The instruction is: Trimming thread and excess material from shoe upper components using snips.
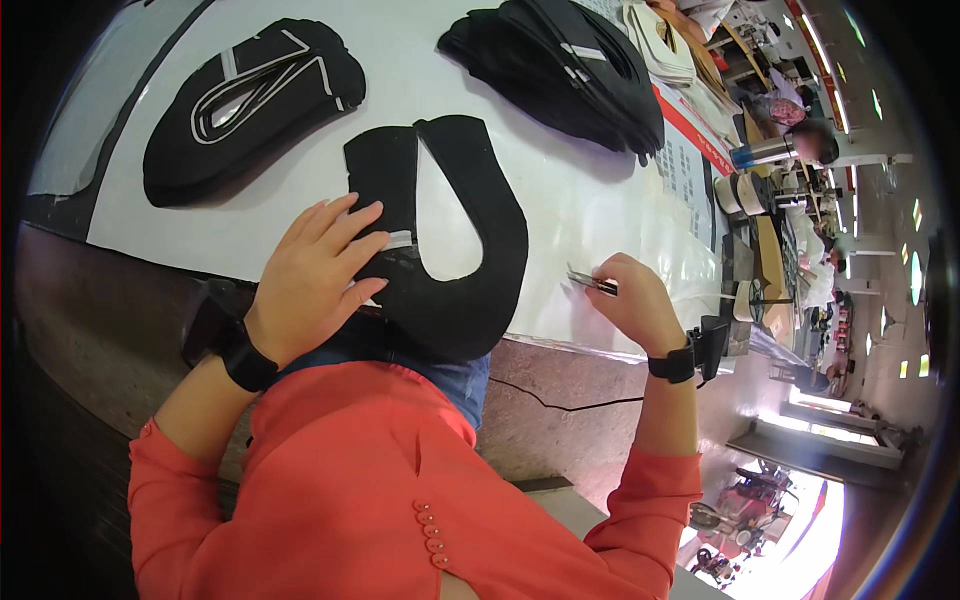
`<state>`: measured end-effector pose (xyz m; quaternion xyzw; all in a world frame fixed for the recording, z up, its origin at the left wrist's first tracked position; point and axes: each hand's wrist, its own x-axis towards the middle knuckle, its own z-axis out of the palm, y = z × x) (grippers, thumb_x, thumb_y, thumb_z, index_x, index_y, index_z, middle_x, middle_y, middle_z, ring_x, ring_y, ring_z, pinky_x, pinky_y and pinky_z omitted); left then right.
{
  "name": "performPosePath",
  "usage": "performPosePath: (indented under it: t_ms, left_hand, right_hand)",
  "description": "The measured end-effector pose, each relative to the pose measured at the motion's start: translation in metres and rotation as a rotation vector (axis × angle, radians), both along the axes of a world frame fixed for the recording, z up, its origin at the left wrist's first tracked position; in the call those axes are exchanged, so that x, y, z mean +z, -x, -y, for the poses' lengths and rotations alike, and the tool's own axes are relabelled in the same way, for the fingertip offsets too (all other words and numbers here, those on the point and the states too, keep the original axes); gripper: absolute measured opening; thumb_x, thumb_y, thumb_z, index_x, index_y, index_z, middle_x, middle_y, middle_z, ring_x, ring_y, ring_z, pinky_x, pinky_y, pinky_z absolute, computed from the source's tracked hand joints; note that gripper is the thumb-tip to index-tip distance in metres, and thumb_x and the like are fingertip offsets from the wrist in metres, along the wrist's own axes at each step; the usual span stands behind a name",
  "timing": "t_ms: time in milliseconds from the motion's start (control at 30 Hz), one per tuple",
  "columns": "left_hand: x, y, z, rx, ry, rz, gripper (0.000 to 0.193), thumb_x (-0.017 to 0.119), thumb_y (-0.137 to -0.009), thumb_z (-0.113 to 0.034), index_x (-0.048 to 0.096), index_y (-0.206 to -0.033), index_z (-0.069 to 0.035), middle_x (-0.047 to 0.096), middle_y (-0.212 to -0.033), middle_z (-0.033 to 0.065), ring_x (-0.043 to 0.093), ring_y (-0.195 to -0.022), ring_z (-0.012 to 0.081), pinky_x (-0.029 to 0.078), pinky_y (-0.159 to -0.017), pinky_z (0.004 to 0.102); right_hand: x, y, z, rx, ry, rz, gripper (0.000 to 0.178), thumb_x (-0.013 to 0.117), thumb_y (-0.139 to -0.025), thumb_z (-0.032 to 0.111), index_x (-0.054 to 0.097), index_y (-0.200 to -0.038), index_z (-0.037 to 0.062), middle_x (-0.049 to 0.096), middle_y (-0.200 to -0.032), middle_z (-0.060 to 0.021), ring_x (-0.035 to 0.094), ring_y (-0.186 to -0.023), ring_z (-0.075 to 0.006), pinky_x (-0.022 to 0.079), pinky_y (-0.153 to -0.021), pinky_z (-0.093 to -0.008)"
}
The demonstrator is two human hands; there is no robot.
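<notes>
A black U-shaped fabric piece [497, 225] lies flat on the white table in front of me, with a small white tab [399, 239] on its left arm. My left hand [318, 270] rests on the left edge of this piece, fingers spread. To the right of it, my right hand [632, 300] is closed around a small pair of thread snips [592, 281]; their metal tips point left toward the fabric, apart from it. The lower edge of the piece hangs at the table's near edge, by my lap.
At the far left lies a stack of black U-shaped pieces with white trim [262, 100]. A larger black fabric pile [560, 75] sits at the back. Cream fabric pieces [660, 45] and a printed sheet [690, 180] lie farther right. Another person [775, 152] is in the background.
</notes>
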<state>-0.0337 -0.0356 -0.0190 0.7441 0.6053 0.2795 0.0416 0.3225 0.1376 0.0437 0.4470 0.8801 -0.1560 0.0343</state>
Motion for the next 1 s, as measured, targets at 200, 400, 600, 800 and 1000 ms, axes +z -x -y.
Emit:
performPosePath:
  t_ms: [200,400,600,800,1000]
  left_hand:
    - [0.003,-0.019,0.014,-0.087,0.038,0.128,0.055,0.085,-0.071,-0.023,0.068,-0.122,-0.009,0.058,-0.133,0.0141,0.049,-0.134,0.0393,0.042,-0.111,0.0525]
    - [-0.005,-0.042,0.008,-0.136,0.004,0.188,0.052,0.085,-0.071,-0.026,0.068,-0.119,-0.012,0.056,-0.123,0.0131,0.051,-0.127,0.0380,0.043,-0.109,0.0530]
    - [-0.009,-0.041,0.004,-0.151,-0.052,0.221,0.044,0.083,-0.077,-0.026,0.068,-0.116,-0.012,0.058,-0.118,0.0120,0.055,-0.119,0.0344,0.043,-0.109,0.0538]
    - [-0.003,-0.029,-0.001,0.323,-0.259,0.339,0.046,0.082,-0.073,-0.008,0.070,-0.118,-0.010,0.066,-0.109,0.0060,0.063,-0.106,0.0283,0.048,-0.095,0.0445]
    - [-0.005,-0.026,-0.012,0.300,-0.251,0.238,0.021,0.081,-0.074,-0.011,0.073,-0.094,-0.009,0.067,-0.100,0.0017,0.064,-0.101,0.0259,0.049,-0.089,0.0415]
  right_hand:
    - [0.011,0.076,-0.004,0.079,-0.183,0.000,0.012,0.068,-0.086,0.017,0.069,-0.086,0.0047,0.068,-0.074,-0.0177,0.068,-0.074,-0.0385,0.052,-0.066,-0.0450]
    - [0.023,0.199,0.025,0.305,0.021,-0.458,0.015,0.072,-0.084,0.018,0.074,-0.092,0.0048,0.071,-0.080,-0.0171,0.069,-0.074,-0.0352,0.053,-0.065,-0.0414]
    - [0.027,0.224,0.015,0.192,0.479,-0.708,0.019,0.072,-0.085,0.019,0.072,-0.088,-0.0002,0.067,-0.071,-0.0082,0.056,-0.065,-0.0119,0.048,-0.062,-0.0292]
    - [0.007,0.188,-0.004,0.090,0.710,-0.395,0.023,0.072,-0.085,0.022,0.069,-0.083,-0.0014,0.062,-0.069,-0.0012,0.054,-0.065,-0.0080,0.044,-0.062,-0.0262]
    - [0.002,0.184,-0.002,0.142,0.872,-0.429,0.020,0.073,-0.085,0.020,0.070,-0.084,0.0003,0.062,-0.070,0.0012,0.054,-0.066,-0.0058,0.043,-0.062,-0.0241]
